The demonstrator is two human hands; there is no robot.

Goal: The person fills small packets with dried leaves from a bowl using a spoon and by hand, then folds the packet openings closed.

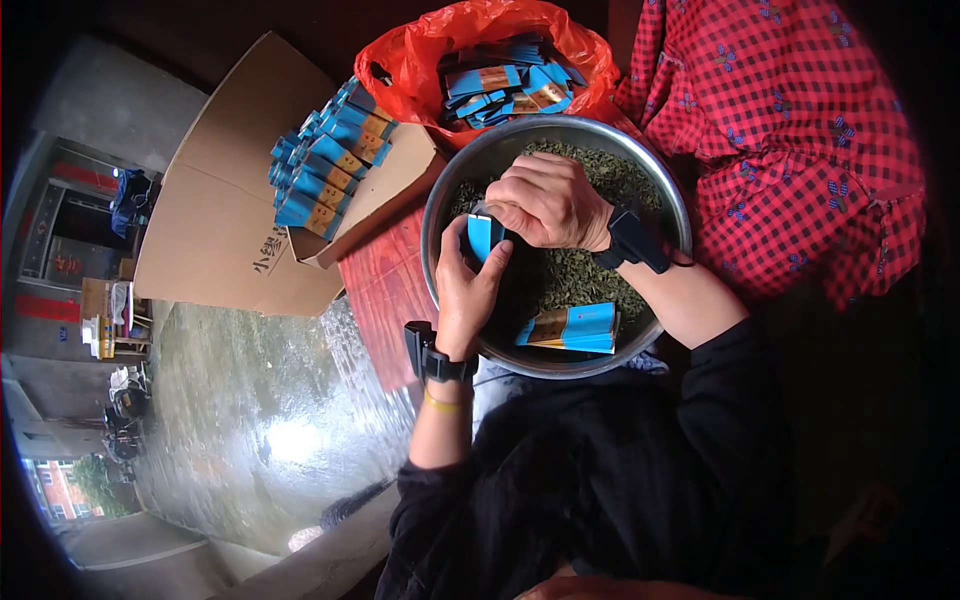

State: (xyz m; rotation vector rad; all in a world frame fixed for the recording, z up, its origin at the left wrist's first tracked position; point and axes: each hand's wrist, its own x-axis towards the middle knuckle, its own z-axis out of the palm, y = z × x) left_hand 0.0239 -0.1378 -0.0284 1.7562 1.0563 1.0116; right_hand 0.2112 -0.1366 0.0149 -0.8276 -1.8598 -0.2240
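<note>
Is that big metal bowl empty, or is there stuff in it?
Not empty: inside the metal bowl you can see lots of green leaf bits, with flat blue packets lying there too.

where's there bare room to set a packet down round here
A bare strip of table lies between the box and the bowl. The floor left of it also shows a wide bare patch. Crowded: the bowl, with left hand, right hand and packets over leaves, plus the box and bag.
</note>
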